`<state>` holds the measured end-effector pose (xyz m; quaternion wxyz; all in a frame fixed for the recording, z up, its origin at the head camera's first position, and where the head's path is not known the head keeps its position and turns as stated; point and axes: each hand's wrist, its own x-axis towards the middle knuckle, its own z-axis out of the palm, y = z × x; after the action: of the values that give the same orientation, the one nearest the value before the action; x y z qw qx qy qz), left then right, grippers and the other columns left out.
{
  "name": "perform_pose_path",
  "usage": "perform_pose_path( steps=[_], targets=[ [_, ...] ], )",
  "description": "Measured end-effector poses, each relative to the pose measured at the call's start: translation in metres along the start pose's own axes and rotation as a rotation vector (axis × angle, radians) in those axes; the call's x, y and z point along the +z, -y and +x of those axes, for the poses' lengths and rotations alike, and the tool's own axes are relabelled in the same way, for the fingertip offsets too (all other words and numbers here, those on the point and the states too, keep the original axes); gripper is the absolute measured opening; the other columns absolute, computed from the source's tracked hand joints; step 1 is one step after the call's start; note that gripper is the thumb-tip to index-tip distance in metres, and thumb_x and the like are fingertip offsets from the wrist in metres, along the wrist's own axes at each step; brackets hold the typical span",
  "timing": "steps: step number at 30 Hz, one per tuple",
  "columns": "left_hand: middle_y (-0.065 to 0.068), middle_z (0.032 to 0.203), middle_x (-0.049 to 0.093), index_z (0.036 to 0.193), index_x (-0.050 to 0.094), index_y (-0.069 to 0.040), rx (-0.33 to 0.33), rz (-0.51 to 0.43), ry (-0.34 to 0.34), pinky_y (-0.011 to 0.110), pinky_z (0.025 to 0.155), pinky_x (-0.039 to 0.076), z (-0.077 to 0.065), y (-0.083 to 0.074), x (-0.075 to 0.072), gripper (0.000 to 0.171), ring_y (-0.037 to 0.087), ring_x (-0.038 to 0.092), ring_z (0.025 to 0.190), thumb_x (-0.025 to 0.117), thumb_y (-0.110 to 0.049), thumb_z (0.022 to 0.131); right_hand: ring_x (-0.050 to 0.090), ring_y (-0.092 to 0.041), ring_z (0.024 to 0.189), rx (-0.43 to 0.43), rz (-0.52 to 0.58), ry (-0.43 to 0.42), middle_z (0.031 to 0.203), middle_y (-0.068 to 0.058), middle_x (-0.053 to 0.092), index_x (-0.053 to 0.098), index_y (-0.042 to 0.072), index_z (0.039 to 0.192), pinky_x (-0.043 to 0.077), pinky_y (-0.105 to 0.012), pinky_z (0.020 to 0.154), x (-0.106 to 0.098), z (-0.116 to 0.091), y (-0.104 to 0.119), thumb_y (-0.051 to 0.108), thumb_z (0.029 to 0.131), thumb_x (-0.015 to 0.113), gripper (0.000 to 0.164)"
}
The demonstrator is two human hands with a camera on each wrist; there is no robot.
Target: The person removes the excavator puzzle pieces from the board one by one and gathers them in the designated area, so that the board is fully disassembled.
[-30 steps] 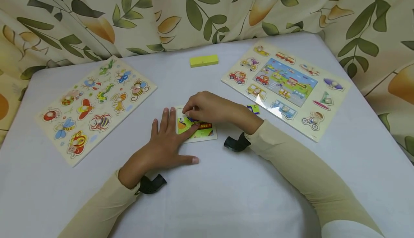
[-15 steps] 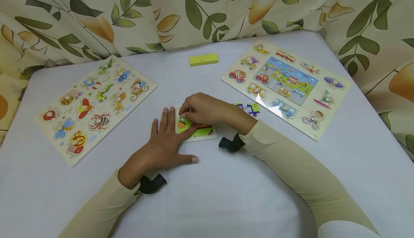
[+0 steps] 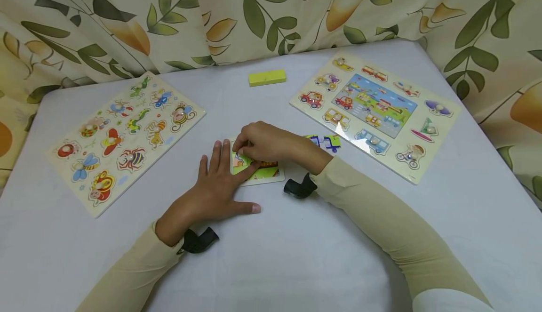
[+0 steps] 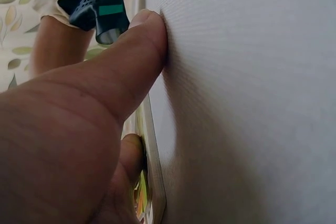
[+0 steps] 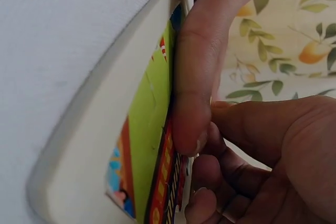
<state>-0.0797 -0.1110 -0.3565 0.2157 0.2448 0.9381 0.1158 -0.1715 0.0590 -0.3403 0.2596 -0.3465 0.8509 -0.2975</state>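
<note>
A small jigsaw board [image 3: 271, 178] with a pale border and a yellow-green picture lies at the middle of the table. My left hand [image 3: 216, 185] lies flat with spread fingers, its fingertips along the board's left side. Its index finger [image 5: 194, 77] reaches over the picture and its thumb [image 4: 139, 51] rests on the cloth. My right hand [image 3: 268, 140] bends over the upper left of the board, thumb and fingertips together on a puzzle piece mostly hidden beneath them. Red and black-striped pieces [image 5: 167, 174] show beside its fingers in the right wrist view.
Loose puzzle pieces [image 3: 332, 142] lie right of the board, partly behind the right wrist. An insect peg puzzle [image 3: 127, 138] is at left, a vehicle peg puzzle [image 3: 377, 109] at right. A yellow block [image 3: 267, 78] sits at the back before a leaf-patterned curtain [image 3: 271, 15].
The right hand has shifted slightly left across the board, uncovering more of the loose pieces by its wrist. The purple patch earlier seen under its fingers is hidden. The left hand stays put.
</note>
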Motion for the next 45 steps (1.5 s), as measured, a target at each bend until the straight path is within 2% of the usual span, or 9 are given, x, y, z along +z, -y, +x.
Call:
perform_pose_path(
  steps=[11, 28, 35, 45],
  targets=[
    [0.026, 0.153, -0.028, 0.155, 0.020, -0.035, -0.012, -0.023, 0.021, 0.068, 0.104, -0.008, 0.0018, 0.0009, 0.0021, 0.095, 0.042, -0.034, 0.135, 0.065, -0.070, 0.078, 0.056, -0.016, 0.091, 0.005, 0.009, -0.005, 0.098, -0.002, 0.065, 0.070, 0.005, 0.107, 0.046, -0.028, 0.084, 0.0021, -0.0006, 0.0001, 0.007, 0.096, 0.060, 0.015],
    [0.021, 0.155, -0.027, 0.154, 0.022, -0.036, -0.013, -0.032, 0.025, 0.068, 0.104, -0.010, 0.0021, 0.0015, 0.0016, 0.095, 0.037, -0.033, 0.137, 0.065, -0.071, 0.077, 0.058, -0.013, 0.082, -0.021, 0.007, -0.014, 0.084, 0.003, 0.066, 0.068, 0.010, 0.100, 0.044, -0.030, 0.079, 0.0016, 0.0005, 0.0001, 0.008, 0.094, 0.063, 0.008],
    [0.016, 0.153, -0.033, 0.154, 0.020, -0.037, -0.006, -0.041, 0.029, 0.066, 0.104, -0.013, 0.0016, 0.0025, 0.0020, 0.094, 0.035, -0.036, 0.136, 0.064, -0.071, 0.078, 0.060, -0.013, 0.079, -0.037, 0.053, -0.024, 0.083, 0.003, 0.068, 0.069, 0.009, 0.097, 0.045, -0.029, 0.076, 0.0010, -0.0002, 0.0027, 0.007, 0.093, 0.064, 0.007],
    [0.020, 0.153, -0.032, 0.155, 0.020, -0.035, 0.004, -0.040, 0.020, 0.067, 0.104, -0.012, 0.0015, 0.0039, 0.0035, 0.095, 0.036, -0.035, 0.136, 0.063, -0.071, 0.078, 0.059, -0.014, 0.075, -0.004, 0.132, -0.055, 0.079, 0.000, 0.067, 0.071, 0.007, 0.094, 0.046, -0.028, 0.072, 0.0023, 0.0031, -0.0011, 0.008, 0.093, 0.066, 0.006]
  ],
)
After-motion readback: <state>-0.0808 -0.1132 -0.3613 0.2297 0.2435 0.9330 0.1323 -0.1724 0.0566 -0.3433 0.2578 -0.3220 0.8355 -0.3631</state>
